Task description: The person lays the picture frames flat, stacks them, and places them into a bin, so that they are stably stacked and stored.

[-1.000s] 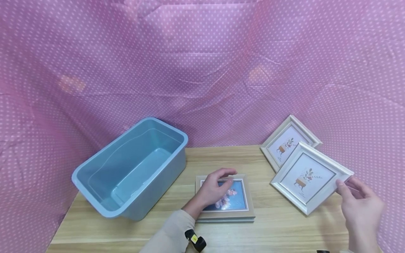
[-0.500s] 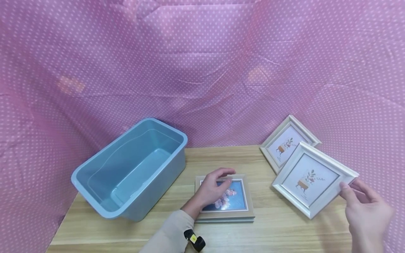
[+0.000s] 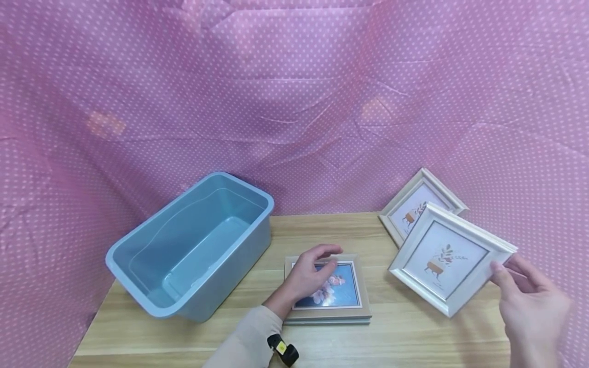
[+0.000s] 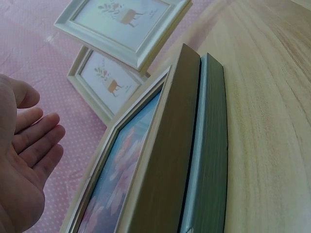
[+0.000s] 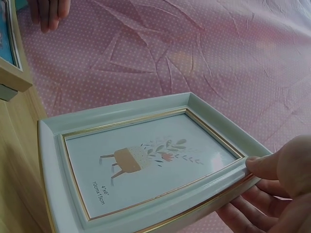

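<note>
My right hand (image 3: 531, 301) pinches a white picture frame (image 3: 446, 258) by its right corner, thumb on the front and fingers beneath. This frame is tilted above the table and shows a plant-in-a-pot print. Partly behind it, a similar white frame (image 3: 397, 225) stands near the cloth at the back. My left hand (image 3: 310, 276) hovers over a tan picture frame (image 3: 365, 299) with a blue flower picture. In the left wrist view its fingers are loosely bent and hold nothing. Under the tan frame (image 4: 165, 160) lies a grey-green frame (image 4: 211, 145), seen edge-on.
A blue plastic bin (image 3: 239, 250) stands on the left of the wooden table (image 3: 395, 342), with nothing seen inside. Pink dotted cloth (image 3: 294, 128) hangs behind and on both sides.
The held white frame shifts slightly right, then back left and a little up, covering more of the frame behind it. My left hand and the stack stay in place.
</note>
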A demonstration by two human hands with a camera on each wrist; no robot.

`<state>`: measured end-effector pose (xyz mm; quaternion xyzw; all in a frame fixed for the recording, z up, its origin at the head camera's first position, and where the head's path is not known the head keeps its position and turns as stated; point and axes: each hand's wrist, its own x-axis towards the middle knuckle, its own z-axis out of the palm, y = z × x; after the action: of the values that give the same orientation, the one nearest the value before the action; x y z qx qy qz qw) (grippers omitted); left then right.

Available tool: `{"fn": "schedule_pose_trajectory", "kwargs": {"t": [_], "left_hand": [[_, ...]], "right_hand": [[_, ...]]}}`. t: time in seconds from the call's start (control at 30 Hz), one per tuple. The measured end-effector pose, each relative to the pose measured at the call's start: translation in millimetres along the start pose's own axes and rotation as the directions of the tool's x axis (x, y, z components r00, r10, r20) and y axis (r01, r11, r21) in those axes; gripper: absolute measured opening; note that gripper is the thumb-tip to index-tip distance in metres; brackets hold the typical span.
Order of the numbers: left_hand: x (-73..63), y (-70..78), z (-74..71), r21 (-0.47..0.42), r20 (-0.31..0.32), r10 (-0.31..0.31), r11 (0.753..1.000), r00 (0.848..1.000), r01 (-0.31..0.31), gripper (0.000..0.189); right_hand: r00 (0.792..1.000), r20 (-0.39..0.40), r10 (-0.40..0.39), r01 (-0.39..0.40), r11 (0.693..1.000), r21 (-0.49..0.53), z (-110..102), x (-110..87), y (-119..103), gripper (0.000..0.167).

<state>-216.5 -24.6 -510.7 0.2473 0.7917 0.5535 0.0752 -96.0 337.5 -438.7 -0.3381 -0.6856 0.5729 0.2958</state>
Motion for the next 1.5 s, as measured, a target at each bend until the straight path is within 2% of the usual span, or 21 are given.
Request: {"fn": "schedule_pose_trajectory", "kwargs": {"t": [0.1,0.2,0.3,0.43,0.53,0.63,0.77,0.97,1.07,1.13,1.3,1.4,1.5], "left_hand": [[-0.4,0.1,0.0,-0.006,-0.001,0.001,1.0,1.0,-0.001,0.037],[-0.6,0.7,-0.1,-0.007,0.0,0.003,1.0,1.0,-0.003,0.038],[-1.0,1.1,-0.3,-0.007,-0.001,0.005,1.0,1.0,-0.005,0.038],[-1.2,0.7,-0.8,-0.006,0.0,0.009,1.0,1.0,-0.009,0.038],[-1.6,0.9,-1.6,-0.004,0.002,0.005,1.0,1.0,-0.005,0.038],[-2.2,2.1,-2.7,-0.005,0.007,-0.018,1.0,1.0,0.018,0.039],[-2.7,3.5,-3.6,-0.006,0.033,-0.051,0.999,0.998,0.051,0.04],[-2.5,4.4,-4.3,0.002,0.072,-0.051,0.999,0.996,0.051,0.044],[-2.7,3.5,-5.4,0.011,0.077,-0.038,0.999,0.996,0.037,0.046],[-2.8,2.6,-6.5,0.017,0.081,-0.034,0.999,0.996,0.033,0.048],[-3.4,2.0,-10.0,0.017,0.095,-0.03,0.999,0.995,0.029,0.053],[-4.2,2.7,-12.7,0.008,0.103,-0.043,0.999,0.994,0.042,0.055],[-5.0,3.3,-15.7,0.003,0.111,-0.065,0.998,0.992,0.065,0.059]], "right_hand": [[0.999,-0.002,-0.034,0.034,0.999,0.021,4.5,-2.1,-1.9,0.042],[1.0,0.009,0.009,-0.009,0.999,0.048,5.6,-4.8,-4.6,0.042],[1.0,0.024,0.015,-0.016,1.0,0.026,6.7,-7.7,-7.3,0.043],[0.999,0.025,-0.047,0.048,0.999,-0.017,10.8,-11.4,-10.2,0.04],[0.997,0.038,-0.06,0.063,0.996,-0.065,13.1,-13.7,-12.5,0.042],[0.998,0.059,-0.033,0.035,0.999,-0.039,16.0,-15.2,-16.4,0.045],[0.996,0.077,-0.042,0.042,0.999,0.002,22.7,-18.2,-21.4,0.046],[0.982,0.112,-0.153,0.161,0.984,-0.069,36.8,-22.6,-25.3,0.044],[0.973,0.129,-0.191,0.197,0.98,-0.038,43.2,-24.5,-26.3,0.043],[0.971,0.139,-0.193,0.191,0.981,0.03,47.4,-25.6,-27.9,0.042],[0.953,0.154,-0.261,0.234,0.957,0.174,58.7,-30.9,-30.8,0.041],[0.941,0.168,-0.293,0.259,0.945,0.198,65.1,-34.6,-31.6,0.039],[0.929,0.191,-0.317,0.287,0.943,0.169,70.9,-37.6,-33.0,0.039]]}}
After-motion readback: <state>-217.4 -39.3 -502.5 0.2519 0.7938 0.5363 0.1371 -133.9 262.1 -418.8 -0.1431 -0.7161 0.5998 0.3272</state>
